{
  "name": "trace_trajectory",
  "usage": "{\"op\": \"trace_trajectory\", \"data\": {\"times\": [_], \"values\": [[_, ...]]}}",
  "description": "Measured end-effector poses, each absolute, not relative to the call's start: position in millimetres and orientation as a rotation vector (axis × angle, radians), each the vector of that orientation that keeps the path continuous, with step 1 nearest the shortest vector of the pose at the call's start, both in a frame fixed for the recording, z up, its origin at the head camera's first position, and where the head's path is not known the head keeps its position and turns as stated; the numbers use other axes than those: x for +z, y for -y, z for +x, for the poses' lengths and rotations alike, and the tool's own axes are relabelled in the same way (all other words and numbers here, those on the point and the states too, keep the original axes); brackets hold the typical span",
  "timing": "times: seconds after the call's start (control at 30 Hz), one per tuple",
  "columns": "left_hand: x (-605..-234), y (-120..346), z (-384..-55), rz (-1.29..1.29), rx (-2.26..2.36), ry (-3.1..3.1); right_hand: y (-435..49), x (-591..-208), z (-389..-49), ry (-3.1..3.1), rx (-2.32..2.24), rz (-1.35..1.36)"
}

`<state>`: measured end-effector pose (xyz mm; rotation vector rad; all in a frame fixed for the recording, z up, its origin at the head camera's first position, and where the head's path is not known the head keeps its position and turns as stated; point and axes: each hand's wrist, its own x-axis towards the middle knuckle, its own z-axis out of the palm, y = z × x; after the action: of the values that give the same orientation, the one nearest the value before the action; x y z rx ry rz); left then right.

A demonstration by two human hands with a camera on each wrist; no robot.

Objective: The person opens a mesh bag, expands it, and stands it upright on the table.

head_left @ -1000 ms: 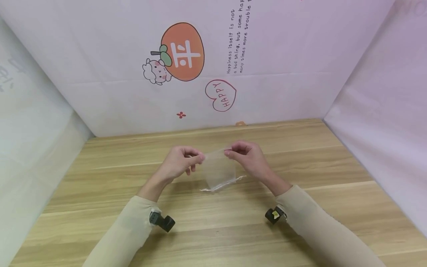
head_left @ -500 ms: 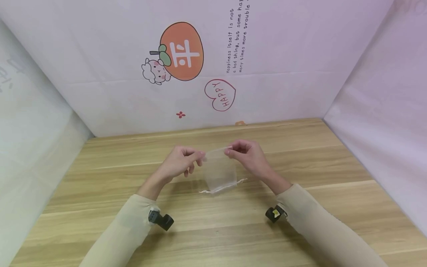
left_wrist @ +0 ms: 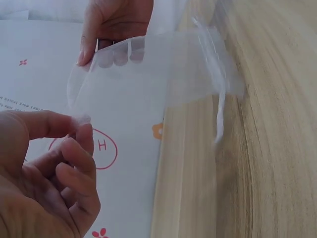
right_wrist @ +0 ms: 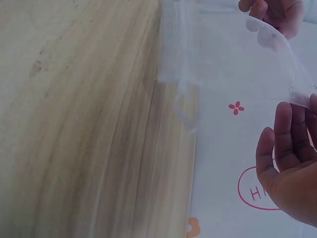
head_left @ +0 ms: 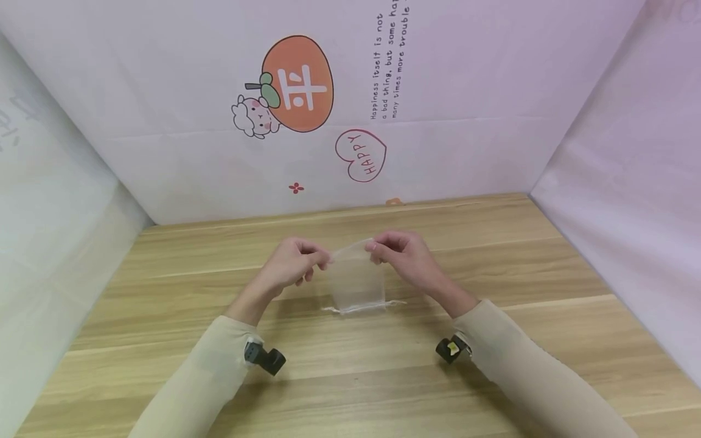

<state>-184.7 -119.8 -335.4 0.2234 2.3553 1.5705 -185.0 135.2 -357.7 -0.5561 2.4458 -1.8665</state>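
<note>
A small sheer white drawstring pouch (head_left: 357,283) hangs between my two hands over the table, its bottom edge uppermost. My left hand (head_left: 294,263) pinches one upper corner between thumb and index finger. The opposite corner is pinched by my right hand (head_left: 404,255), a little higher. At the lower edge runs a white drawstring (left_wrist: 221,106), with a loose tail at each side. Through the sheer cloth, fingers of the right hand (left_wrist: 121,22) show in the left wrist view.
A wood-grain table (head_left: 356,389) spreads beneath the hands. Behind it rises a white printed backdrop (head_left: 465,109), with white side panels at left and right. A small black camera sits on each sleeved wrist, the left camera (head_left: 265,358) and the right camera (head_left: 451,350).
Both hands keep their pinch on the pouch. The left hand has shifted slightly left, and the pouch's drawstring edge has swung to lie more level.
</note>
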Motion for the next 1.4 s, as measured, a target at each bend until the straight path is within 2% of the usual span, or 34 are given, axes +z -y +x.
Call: {"op": "trace_trajectory", "data": {"times": [0.33, 0.73, 1.4], "values": [[-335.0, 119.5, -188.6, 0.143, 1.587, -2.349, -137.8, -355.8, -187.7, -2.479, -1.802, -0.538], [-336.5, 114.2, -186.7, 0.235, 1.561, -2.411, -136.4, -352.1, -187.7, -2.495, -1.780, -0.476], [-336.8, 113.7, -184.2, 0.263, 1.530, -2.489, -141.7, -351.5, -188.5, -2.489, -1.705, -0.619]]}}
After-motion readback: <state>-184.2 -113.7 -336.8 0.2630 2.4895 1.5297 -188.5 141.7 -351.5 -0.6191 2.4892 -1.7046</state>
